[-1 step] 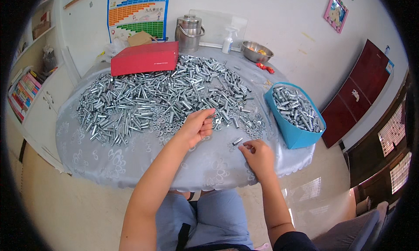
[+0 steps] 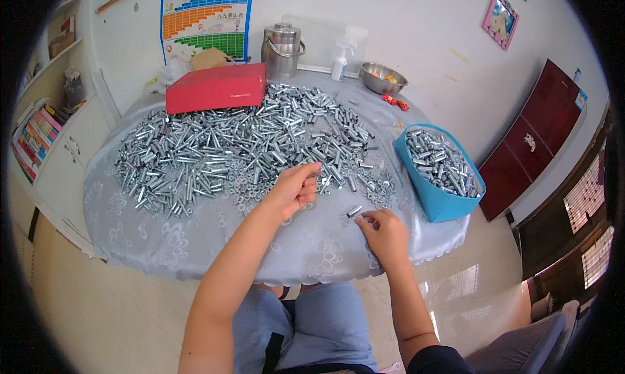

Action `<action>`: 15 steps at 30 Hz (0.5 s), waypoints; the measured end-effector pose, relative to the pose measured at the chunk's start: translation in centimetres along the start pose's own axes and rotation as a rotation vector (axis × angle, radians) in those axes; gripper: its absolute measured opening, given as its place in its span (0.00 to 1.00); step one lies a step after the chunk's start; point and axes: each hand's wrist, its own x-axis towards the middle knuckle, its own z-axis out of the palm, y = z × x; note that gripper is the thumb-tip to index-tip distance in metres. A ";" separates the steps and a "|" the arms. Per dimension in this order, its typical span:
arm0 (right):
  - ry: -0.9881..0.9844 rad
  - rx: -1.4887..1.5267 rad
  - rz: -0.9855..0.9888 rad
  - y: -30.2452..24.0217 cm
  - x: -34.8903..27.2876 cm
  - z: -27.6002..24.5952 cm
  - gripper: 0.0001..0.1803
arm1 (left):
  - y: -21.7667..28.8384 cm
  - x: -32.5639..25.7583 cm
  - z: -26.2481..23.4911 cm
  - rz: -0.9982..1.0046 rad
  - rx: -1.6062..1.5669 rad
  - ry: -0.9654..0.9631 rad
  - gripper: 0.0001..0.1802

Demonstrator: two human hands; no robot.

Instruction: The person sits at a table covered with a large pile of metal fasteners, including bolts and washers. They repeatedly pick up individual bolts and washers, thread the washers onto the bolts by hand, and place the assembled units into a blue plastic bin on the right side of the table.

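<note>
My left hand (image 2: 296, 190) is closed with thumb and forefinger pinched, over the near edge of a wide heap of silvery metal sleeves (image 2: 273, 136). What it pinches, if anything, is too small to make out. Lower to the right, just above the tablecloth, my right hand (image 2: 385, 236) has its thumb and fingertips brought together; what lies between them does not show clearly. One loose metal sleeve (image 2: 353, 210) rests on the cloth just left of those fingertips. Small washers and nuts (image 2: 377, 190) lie scattered between the heap and my hands.
A blue fabric bin (image 2: 449, 208) filled with metal sleeves stands at the table's right. Behind the heap are a red box (image 2: 215, 91), a steel lidded pot (image 2: 282, 52), a spray bottle (image 2: 340, 63) and a steel bowl (image 2: 390, 84). The patterned grey tablecloth (image 2: 215, 244) hangs over the near edge.
</note>
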 end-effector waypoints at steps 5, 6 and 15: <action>-0.007 -0.053 0.020 -1.2 -0.2 0.3 0.09 | -0.1 0.5 -0.7 -0.003 0.024 0.036 0.10; -0.013 -0.062 0.016 -1.2 -0.1 0.4 0.09 | 0.1 0.4 -0.6 -0.011 0.045 0.038 0.12; -0.255 0.272 0.165 -0.5 2.3 0.5 0.11 | -0.3 0.3 -0.4 0.011 0.142 -0.048 0.14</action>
